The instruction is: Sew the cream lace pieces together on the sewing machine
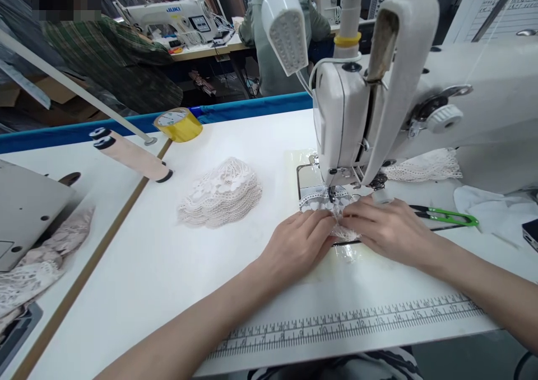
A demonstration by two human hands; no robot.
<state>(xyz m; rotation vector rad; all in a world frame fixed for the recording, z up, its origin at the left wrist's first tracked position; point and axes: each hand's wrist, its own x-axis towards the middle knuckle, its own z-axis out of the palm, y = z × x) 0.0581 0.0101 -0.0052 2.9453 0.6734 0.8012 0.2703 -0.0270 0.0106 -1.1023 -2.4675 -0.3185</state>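
A small white lace piece [323, 203] lies on the sewing machine's [378, 105] bed, under the presser foot. My left hand [300, 240] presses on the lace's near left side with fingers bent. From the right, my right hand [384, 226] pinches the lace's near edge; the fingertips of both hands meet just in front of the needle. Part of the lace is hidden under my fingers.
A stack of white lace pieces [221, 192] sits to the left on the white table [168, 268]. Green thread snips [448, 216] lie at right, more lace [424, 166] behind them. A yellow tape roll [179, 124] and a thread cone [132, 156] lie far left. Other people work at machines behind.
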